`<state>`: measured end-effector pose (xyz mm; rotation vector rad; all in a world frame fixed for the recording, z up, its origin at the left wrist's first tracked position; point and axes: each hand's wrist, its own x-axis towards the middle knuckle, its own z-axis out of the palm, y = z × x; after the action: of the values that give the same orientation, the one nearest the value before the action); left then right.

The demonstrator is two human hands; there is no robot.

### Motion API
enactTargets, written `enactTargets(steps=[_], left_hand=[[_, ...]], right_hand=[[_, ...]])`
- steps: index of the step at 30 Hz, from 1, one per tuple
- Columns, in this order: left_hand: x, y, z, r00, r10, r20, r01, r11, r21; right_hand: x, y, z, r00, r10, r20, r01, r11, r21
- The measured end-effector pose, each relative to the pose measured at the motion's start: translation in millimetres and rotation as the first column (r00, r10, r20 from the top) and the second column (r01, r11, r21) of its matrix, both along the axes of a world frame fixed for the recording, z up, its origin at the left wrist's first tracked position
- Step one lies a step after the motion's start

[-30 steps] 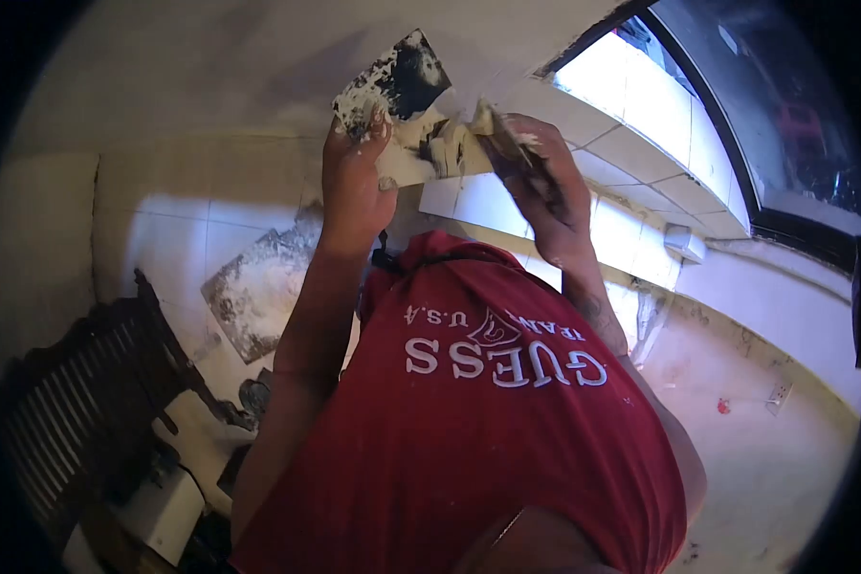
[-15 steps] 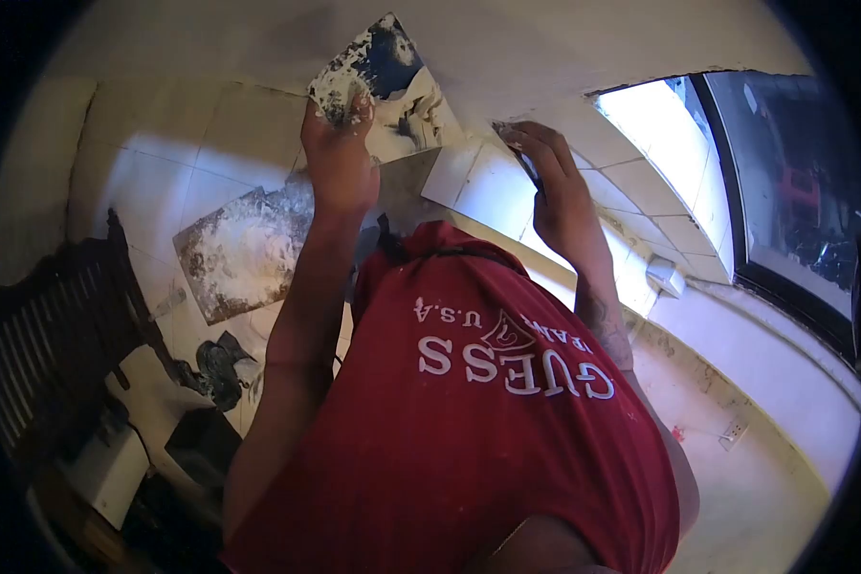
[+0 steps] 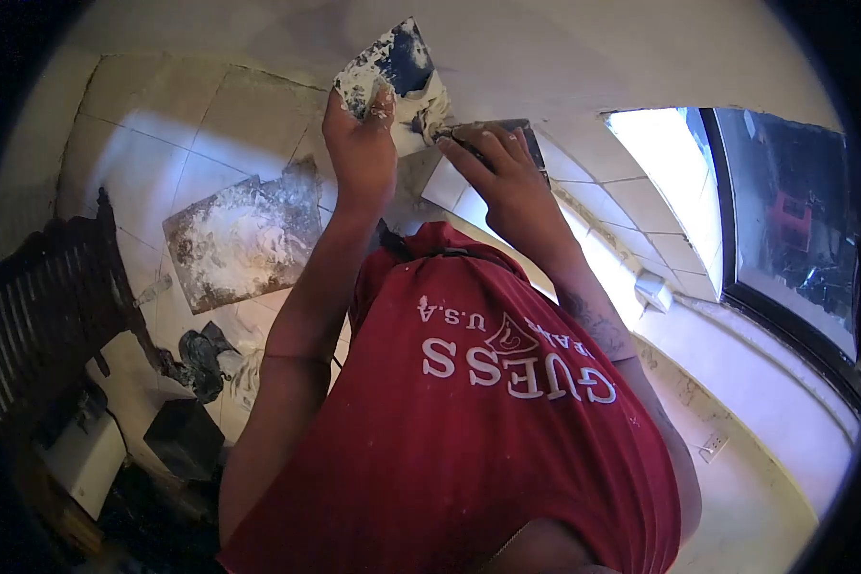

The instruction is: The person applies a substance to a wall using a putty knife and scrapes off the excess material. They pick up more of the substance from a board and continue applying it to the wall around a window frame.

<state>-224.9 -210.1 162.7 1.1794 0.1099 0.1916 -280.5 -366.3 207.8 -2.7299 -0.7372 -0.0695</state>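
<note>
My left hand [image 3: 362, 153] grips a flat square board [image 3: 411, 65] by its near edge, thumb on top, up against the pale wall. White putty [image 3: 430, 107] lies in a thick smear on the board's right side and crusts its left part. My right hand [image 3: 518, 187] is closed on a dark, flat putty knife [image 3: 534, 143], fingers lying across its top. The knife's left end touches or nearly touches the putty at the board's right edge; my fingers partly hide this contact.
On the tiled floor lies a larger putty-covered sheet [image 3: 244, 239]. A dark slatted wooden chair [image 3: 48, 306] stands at left, near a black crumpled bag [image 3: 201, 364] and a dark box [image 3: 184, 438]. A black-framed window [image 3: 784, 220] is at right, with a wall socket [image 3: 713, 447] below.
My right hand has moved left with the putty knife, from beside the wall to the board's edge. My left hand and the board have shifted slightly right.
</note>
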Motion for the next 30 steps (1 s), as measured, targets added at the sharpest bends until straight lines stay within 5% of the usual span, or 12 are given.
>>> enactTargets(steps=[2, 4, 5, 6, 8, 10, 14, 17, 20, 22, 25, 30], left_hand=[[4, -1, -7, 0.998, 0.048, -0.046, -0.048, 0.999, 0.009], [13, 18, -23, 0.990, 0.041, 0.133, -0.114, 0.790, 0.603], [19, 29, -34, 0.974, -0.013, 0.224, -0.179, 0.559, 0.809], [17, 39, -44, 0.974, -0.036, 0.224, -0.222, 0.044, 0.974], [18, 48, -38, 0.991, 0.023, -0.130, 0.130, -0.021, 0.991], [21, 65, -69, 0.995, -0.054, -0.084, 0.078, -0.115, 0.990], [15, 62, -84, 0.967, -0.256, -0.016, 0.018, 0.006, 1.000], [0, 52, -105, 0.906, -0.423, 0.022, 0.007, 0.066, 0.998], [-13, 49, -95, 0.761, -0.623, 0.178, -0.235, -0.009, 0.972], [-3, 33, -103, 0.855, -0.518, 0.032, 0.193, 0.373, 0.907], [-7, 14, -84, 0.855, -0.406, -0.323, 0.487, 0.842, 0.231], [-16, 1, -57, 0.828, -0.471, -0.304, 0.507, 0.860, 0.049]], right_hand=[[-3, -4, 1, 0.984, 0.056, -0.172, -0.060, 0.998, -0.018], [-6, -4, 2, 0.933, 0.096, -0.347, -0.073, 0.994, 0.078], [-8, -6, 2, 0.896, 0.114, -0.430, -0.042, 0.984, 0.175], [-9, -12, 3, 0.859, 0.129, -0.495, 0.005, 0.965, 0.261], [-8, -40, 14, 0.915, 0.170, -0.366, 0.030, 0.875, 0.483], [-12, -63, 59, 0.934, 0.061, -0.351, 0.188, 0.754, 0.629], [-53, -131, 122, 0.949, -0.222, -0.226, 0.267, 0.180, 0.947], [-59, -140, 189, 0.752, -0.659, -0.012, 0.072, 0.065, 0.995], [-39, -141, 212, 0.695, -0.630, 0.346, -0.087, 0.404, 0.911], [-15, -133, 215, 0.605, -0.667, 0.436, -0.023, 0.533, 0.846], [7, -110, 218, 0.502, -0.648, 0.573, 0.043, 0.680, 0.732], [22, -98, 220, 0.463, -0.681, 0.568, 0.093, 0.674, 0.733]])
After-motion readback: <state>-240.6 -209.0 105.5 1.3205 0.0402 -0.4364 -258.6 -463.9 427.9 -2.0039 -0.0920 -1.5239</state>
